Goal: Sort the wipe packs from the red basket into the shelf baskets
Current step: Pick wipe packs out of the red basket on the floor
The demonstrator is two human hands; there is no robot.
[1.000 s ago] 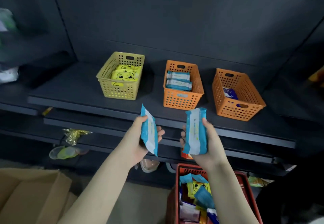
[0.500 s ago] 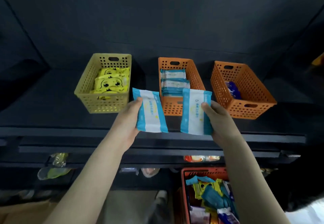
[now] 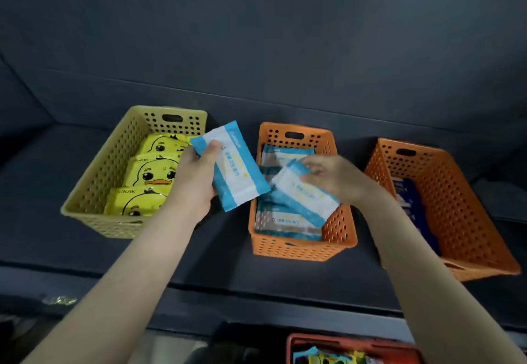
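A blue-and-white wipe pack (image 3: 232, 168) is held up over the gap between the yellow basket (image 3: 94, 192) and the middle orange basket (image 3: 302, 248). It is gripped at its left edge by the left hand (image 3: 196, 176), with the thumb pressed on its face and the fingers curled behind it. A second wipe pack (image 3: 309, 194) of the same kind is held slanted inside the middle orange basket, its lower end near the right wall. Its upper end is covered by the bent fingers of the right hand (image 3: 330, 175). That hand is blurred, so the thumb cannot be made out. More blue-and-white packs (image 3: 281, 221) are seen lying flat beneath it. Three yellow duck packs (image 3: 154, 174) are stacked in the yellow basket. A dark blue pack (image 3: 410, 201) is seen in the right orange basket (image 3: 462, 212). All three baskets are set side by side on a dark shelf (image 3: 42, 245). The rim of the red basket (image 3: 342, 340), with mixed packs inside, is visible at the bottom edge.
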